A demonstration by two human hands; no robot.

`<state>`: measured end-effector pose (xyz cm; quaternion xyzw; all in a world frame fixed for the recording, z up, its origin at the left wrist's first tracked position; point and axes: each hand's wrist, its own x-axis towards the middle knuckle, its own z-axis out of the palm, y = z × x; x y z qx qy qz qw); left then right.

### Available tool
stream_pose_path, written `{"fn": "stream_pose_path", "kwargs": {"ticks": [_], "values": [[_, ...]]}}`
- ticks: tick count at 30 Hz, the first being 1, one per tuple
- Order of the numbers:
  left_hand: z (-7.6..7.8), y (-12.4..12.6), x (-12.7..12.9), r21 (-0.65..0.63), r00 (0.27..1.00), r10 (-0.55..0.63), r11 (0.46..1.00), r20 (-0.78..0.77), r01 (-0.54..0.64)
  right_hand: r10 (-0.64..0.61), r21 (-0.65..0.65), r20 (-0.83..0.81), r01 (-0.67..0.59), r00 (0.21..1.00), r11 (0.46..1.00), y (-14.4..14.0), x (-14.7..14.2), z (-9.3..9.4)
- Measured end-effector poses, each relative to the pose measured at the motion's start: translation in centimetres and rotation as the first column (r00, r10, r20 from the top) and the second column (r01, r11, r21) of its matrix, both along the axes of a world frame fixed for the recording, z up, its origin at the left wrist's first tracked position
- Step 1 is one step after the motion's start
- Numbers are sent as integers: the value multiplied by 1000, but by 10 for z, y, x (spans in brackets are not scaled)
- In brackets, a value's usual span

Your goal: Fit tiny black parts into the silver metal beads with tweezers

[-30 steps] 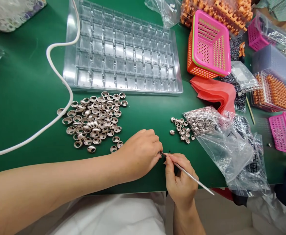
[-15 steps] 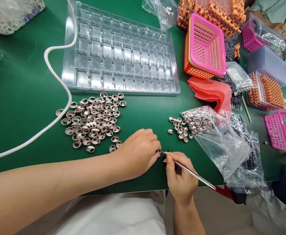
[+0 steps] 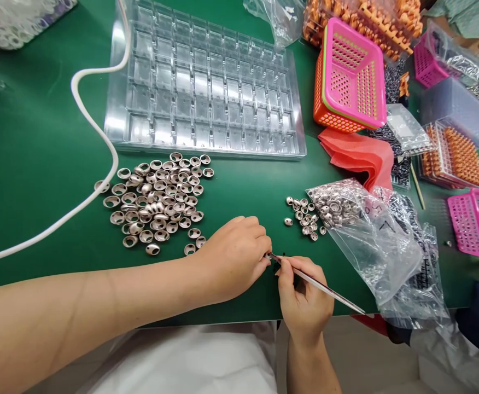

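— Steel pick pinched in right hand, pen-fashion; long axis slanting up-left, tip meeting left hand?

— Yes. Left fingertips closed on something tiny at the tip; too hidden to name. Both hands at the near table edge.

— Farther out?

— Loose metal caps left of the hands, smaller cluster beside the bag on the right, clear compartment tray beyond.

Clear compartment tray, pink basket, white hose on green table.
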<state>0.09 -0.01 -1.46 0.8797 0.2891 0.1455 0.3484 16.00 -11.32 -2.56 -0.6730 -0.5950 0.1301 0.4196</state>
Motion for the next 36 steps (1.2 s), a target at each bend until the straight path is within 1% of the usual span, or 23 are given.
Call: {"fn": "stream_pose_path", "kwargs": {"ticks": [7,15,20,25,28,33,36], "values": [[2,1,0,-11,1000,-5,1000,-27,5,-2,-9,1,2,1000,1000,0,0,-1],[5,2,1,-24,998,-19,1000,-62,17,-2,-1,54,2,999,1000,2,-1,1],[4,1,1,-20,999,-22,1000,-44,22,33,30,145,-38,989,999,6,-3,5],[2,1,1,-17,999,-26,1000,-39,25,83,4,268,-88,960,996,11,-5,15],[3,1,1,-17,999,-28,999,-44,27,97,-1,300,-101,949,995,13,-5,18],[4,2,2,-30,998,-32,999,-52,30,89,5,285,-95,954,996,13,-4,14],[4,2,2,-32,998,-24,999,-51,23,72,11,213,-77,974,997,10,-3,9]]}}
